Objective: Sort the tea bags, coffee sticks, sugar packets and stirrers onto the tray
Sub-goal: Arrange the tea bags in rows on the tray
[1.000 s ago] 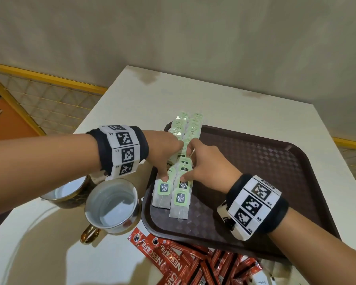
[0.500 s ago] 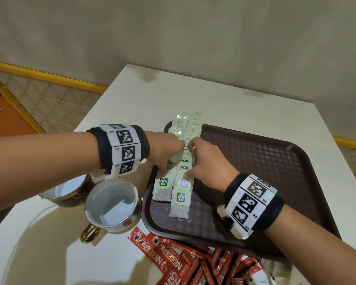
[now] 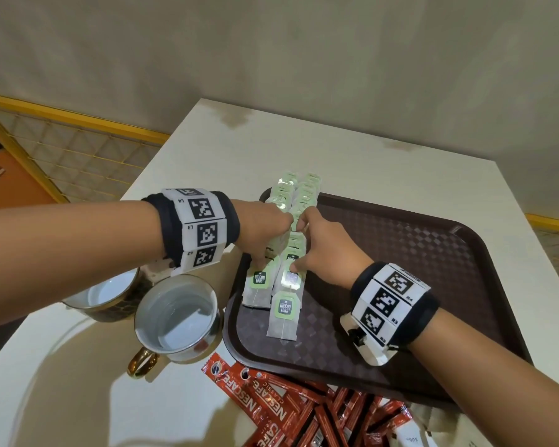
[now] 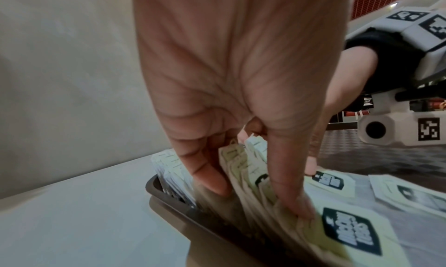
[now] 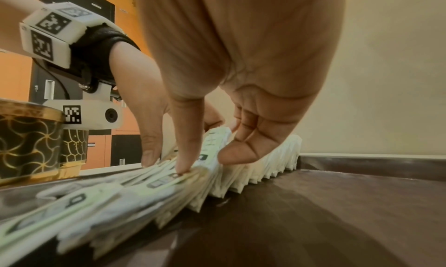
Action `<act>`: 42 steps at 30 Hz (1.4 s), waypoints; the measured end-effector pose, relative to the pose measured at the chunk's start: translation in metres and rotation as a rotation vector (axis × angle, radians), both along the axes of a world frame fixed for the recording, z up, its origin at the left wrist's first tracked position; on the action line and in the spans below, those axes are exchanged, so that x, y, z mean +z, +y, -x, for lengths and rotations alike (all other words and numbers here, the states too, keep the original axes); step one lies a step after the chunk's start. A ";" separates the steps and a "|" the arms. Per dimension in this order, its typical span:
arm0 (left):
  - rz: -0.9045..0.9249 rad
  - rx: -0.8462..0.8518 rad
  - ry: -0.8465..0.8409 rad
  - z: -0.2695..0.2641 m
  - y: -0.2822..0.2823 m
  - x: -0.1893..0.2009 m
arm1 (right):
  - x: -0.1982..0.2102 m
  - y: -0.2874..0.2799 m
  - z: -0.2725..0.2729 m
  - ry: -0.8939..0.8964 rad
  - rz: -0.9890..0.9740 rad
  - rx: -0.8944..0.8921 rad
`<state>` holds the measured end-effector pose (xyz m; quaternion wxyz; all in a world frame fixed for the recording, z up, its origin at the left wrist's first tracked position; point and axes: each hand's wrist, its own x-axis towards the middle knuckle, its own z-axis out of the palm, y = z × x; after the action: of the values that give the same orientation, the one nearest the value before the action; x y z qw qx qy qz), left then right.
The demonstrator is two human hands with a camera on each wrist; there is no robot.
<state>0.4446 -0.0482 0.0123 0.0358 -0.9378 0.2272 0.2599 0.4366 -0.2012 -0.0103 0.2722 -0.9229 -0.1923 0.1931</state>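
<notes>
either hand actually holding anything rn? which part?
Both. The left hand and right hand each grip a row of white-and-green paper tea bags on the brown plastic tray, fingers and thumb bracketing the row's upper edges.

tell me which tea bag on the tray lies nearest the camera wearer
The flat tea bag at the front of the right-hand row: its dark label faces up, and it reaches further toward the tray's near edge than any other.
</notes>
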 end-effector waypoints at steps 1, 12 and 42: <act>0.003 0.001 -0.007 0.000 0.000 0.001 | 0.001 0.000 0.000 -0.003 -0.003 -0.005; -0.054 -0.020 -0.087 0.020 0.003 0.013 | 0.000 -0.019 0.023 0.142 -0.066 -0.096; -0.054 0.056 -0.006 -0.008 0.012 0.007 | 0.008 0.004 0.070 -0.211 0.488 0.428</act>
<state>0.4530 -0.0360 0.0189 0.0543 -0.9434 0.1936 0.2638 0.3666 -0.1972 -0.0023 -0.0247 -0.9143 -0.3569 0.1897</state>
